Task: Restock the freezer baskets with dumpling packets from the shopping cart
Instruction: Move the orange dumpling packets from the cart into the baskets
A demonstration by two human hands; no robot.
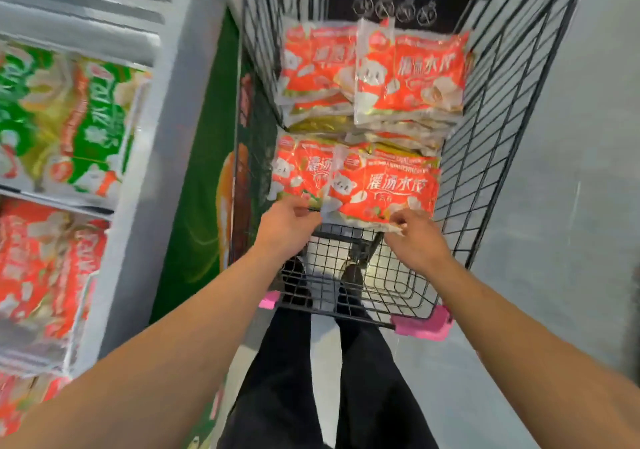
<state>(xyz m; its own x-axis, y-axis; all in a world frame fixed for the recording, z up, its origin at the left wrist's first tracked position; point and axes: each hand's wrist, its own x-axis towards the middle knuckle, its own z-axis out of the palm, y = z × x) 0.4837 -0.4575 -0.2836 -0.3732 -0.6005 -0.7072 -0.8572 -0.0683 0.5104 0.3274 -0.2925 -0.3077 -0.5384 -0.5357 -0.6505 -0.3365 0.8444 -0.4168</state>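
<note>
A black wire shopping cart [491, 109] stands in front of me with several red dumpling packets stacked inside. The nearest red packet [384, 188] lies on top of the front stack. My left hand [285, 228] pinches its near left corner. My right hand [415, 237] pinches its near right edge. Another red packet [412, 70] tops the rear stack. To the left, freezer baskets hold green packets [69, 119] and red packets [45, 268].
The freezer's grey rim [149, 157] runs between the baskets and the cart. A green freezer front panel [201, 185] sits close against the cart's left side. Pink handle ends [424, 325] mark the cart's near edge. Grey floor lies to the right.
</note>
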